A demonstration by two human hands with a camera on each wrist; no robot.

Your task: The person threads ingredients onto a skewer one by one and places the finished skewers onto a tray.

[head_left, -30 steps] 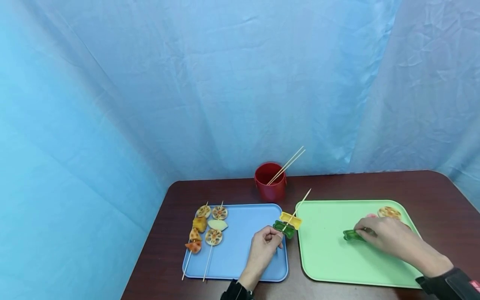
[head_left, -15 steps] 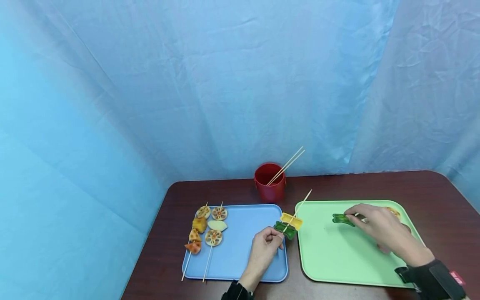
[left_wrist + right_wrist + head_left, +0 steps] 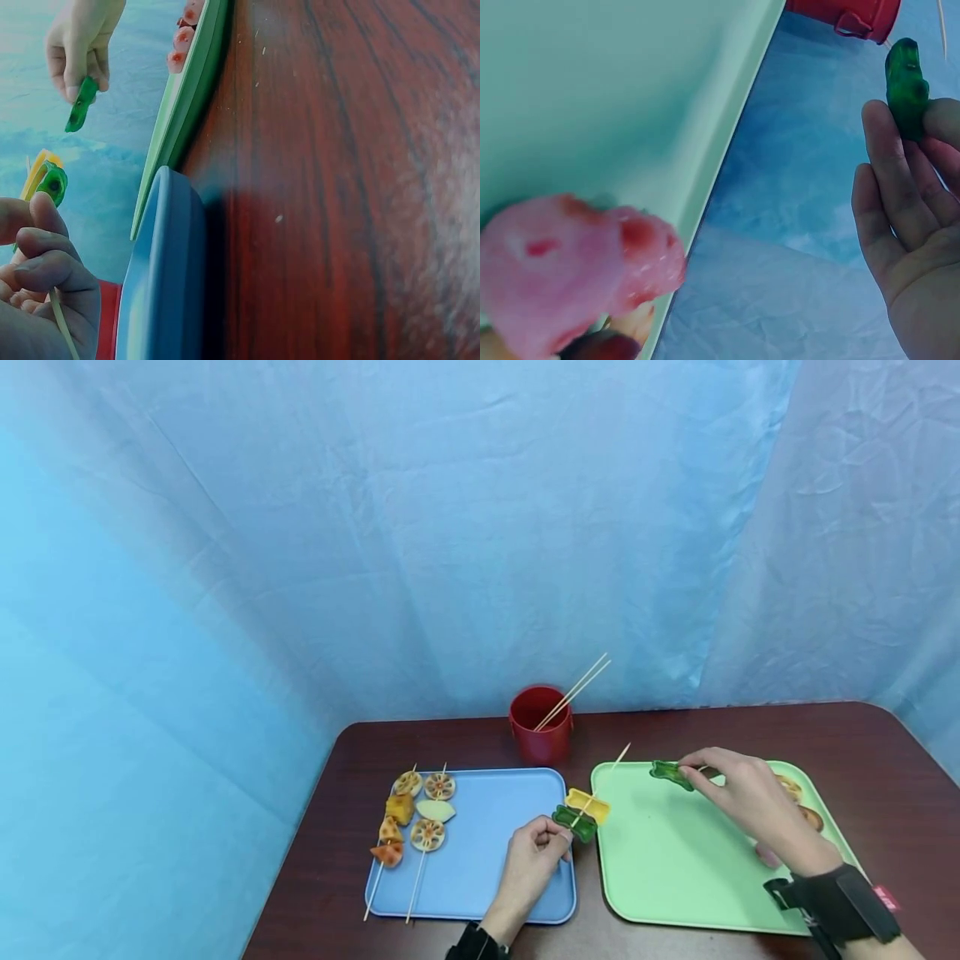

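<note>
Left hand is gripping skewer, right hand pinching pepper (best centred on the tip beyond left hand).

I can't read any words or numbers. The red tag on my black wrist strap, just right of the green tray, looks too tiny to read.

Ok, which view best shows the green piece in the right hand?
The right wrist view: the green piece appears largest there, gripped by the fingers. The head view shows it small; the left wrist view shows it whole-length but smaller than the right wrist view.
</note>
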